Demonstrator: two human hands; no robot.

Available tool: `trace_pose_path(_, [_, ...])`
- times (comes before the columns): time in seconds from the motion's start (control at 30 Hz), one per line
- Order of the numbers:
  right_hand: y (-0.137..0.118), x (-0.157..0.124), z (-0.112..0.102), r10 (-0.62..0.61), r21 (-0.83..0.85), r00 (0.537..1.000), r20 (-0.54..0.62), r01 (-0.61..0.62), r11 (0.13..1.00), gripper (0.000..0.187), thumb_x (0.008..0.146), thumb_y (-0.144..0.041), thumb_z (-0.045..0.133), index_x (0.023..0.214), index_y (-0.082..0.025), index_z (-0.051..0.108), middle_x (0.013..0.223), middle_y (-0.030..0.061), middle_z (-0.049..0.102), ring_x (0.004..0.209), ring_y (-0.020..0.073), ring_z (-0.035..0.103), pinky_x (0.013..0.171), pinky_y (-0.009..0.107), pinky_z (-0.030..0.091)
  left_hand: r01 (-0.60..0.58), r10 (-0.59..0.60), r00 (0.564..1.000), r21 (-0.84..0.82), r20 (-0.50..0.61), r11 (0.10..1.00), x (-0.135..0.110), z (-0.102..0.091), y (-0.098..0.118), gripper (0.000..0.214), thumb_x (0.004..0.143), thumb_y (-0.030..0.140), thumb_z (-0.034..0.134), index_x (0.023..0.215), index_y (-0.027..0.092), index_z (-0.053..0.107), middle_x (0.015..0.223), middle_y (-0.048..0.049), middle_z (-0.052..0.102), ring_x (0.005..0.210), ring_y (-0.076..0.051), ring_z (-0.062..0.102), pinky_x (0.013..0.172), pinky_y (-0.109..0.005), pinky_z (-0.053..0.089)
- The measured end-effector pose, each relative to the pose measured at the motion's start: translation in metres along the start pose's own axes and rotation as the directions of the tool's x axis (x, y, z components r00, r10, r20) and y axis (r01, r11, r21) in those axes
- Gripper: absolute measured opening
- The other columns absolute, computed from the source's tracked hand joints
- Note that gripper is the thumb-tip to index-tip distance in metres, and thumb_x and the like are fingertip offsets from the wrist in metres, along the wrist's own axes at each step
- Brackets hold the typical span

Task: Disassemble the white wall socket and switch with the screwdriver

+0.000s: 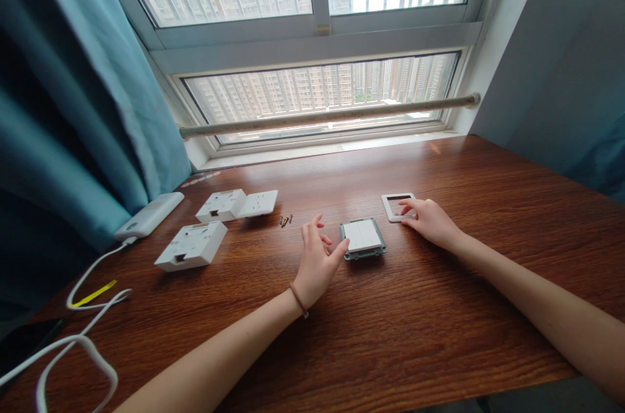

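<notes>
A wall switch [362, 235] with a white face and a grey mounting bracket lies face up on the wooden table [430, 328]. Just left of it is my left hand [317, 260], fingers apart and slightly curled, holding nothing. Its thumb tip comes close to the switch's left edge; I cannot tell whether they touch. Farther right, my right hand [432, 221] pinches the right side of a square white cover frame [390, 208], which is at the table surface. My fingers hide part of that frame's right edge.
Several small brass screws [285, 221] lie left of my left hand. Beyond them are a white socket panel [258, 203] and two white mounting boxes [193, 245]. A white power bank [149, 214] with a white cable [92, 263] and a yellow strip [96, 294] occupy the left side.
</notes>
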State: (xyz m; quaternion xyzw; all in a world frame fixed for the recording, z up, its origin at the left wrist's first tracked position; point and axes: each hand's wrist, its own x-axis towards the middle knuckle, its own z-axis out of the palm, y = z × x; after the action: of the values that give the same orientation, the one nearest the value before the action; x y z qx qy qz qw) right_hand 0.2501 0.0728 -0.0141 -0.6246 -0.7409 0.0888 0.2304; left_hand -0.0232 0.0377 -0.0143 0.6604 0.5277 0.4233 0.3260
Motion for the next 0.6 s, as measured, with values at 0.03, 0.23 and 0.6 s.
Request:
trace_pose_path(0.03, [0.001,0.000,0.001,-0.005,0.010,1.000,0.007,0.005,1.000,0.032,0.074,-0.023,0.058,0.106,-0.020,0.059,0.091,0.0037,0.068,0.075,0.0192,0.063,0.070,0.030,0.046,-0.039,0.040,0.999,0.043,-0.020,0.998,0.000,0.000,0.001,0.062,0.074,0.039,0.058,0.124,0.017,0.028,0.109,-0.0092,0.035,0.079,-0.013,0.048,0.069,-0.031,0.049])
trace_pose_path(0.23, [0.002,0.003,0.002,-0.095,0.003,0.995,-0.018,0.095,0.995,0.031,0.077,-0.021,0.055,0.107,-0.020,0.059,0.087,0.0028,0.068,0.069,0.0162,0.062,0.066,0.026,0.046,-0.249,0.253,0.967,0.101,-0.030,0.963,-0.003,0.000,0.002,0.064,0.072,0.032,0.063,0.124,0.020,0.028,0.120,-0.0108,0.031,0.103,-0.020,0.046,0.089,-0.039,0.044])
trace_pose_path(0.6, [-0.053,-0.031,-0.003,-0.507,-0.096,0.850,-0.141,0.498,0.862,0.032,0.085,-0.012,0.040,0.106,-0.022,0.062,0.098,0.0072,0.063,0.075,0.0148,0.060,0.066,0.025,0.046,-0.333,0.331,0.938,0.013,0.101,0.943,-0.002,-0.001,0.001,0.084,0.065,0.036,0.071,0.133,0.021,0.023,0.138,-0.0122,0.030,0.130,-0.026,0.025,0.109,-0.045,0.020])
